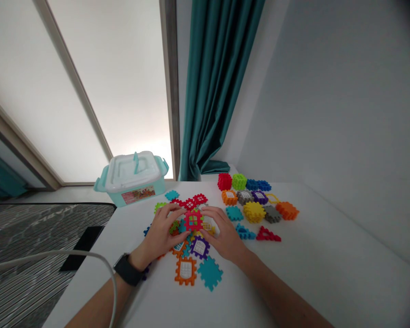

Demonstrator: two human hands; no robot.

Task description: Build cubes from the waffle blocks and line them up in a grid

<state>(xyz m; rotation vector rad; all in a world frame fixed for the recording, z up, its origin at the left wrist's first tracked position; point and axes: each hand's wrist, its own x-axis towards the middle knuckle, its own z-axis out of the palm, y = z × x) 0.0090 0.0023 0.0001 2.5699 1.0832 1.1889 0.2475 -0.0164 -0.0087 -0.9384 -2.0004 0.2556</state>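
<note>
We see a big gray wall (pixel 345 100) on the right and a bright window (pixel 123 68) on the left, with a long green-blue curtain (pixel 215 82) between them. Our white table (pixel 310 273) sits below. At its far left corner is a light blue box (pixel 136 182) with its lid on. Our two bare hands come in over the middle of the table. Our left hand (pixel 164 230) bends like a letter C: the thumb is well apart from the fingers, and their tips pinch the left side of a red window square (pixel 193 220). Our right hand (pixel 222 232) bends the same way, and its thumb and fingertips pinch the right side. So the red square is between our hands, above a messy bunch of bumpy pieces. A black watch (pixel 128 269) is on our left wrist. To the right stand neat little stacks, like a yellow stack (pixel 254 212) and a red stack (pixel 224 181), with a red triangle (pixel 268 234) in front. Near us lie a flat blue piece (pixel 210 273) and an orange frame (pixel 186 260), side by side. A purple frame (pixel 193 246) is just past them.
</note>
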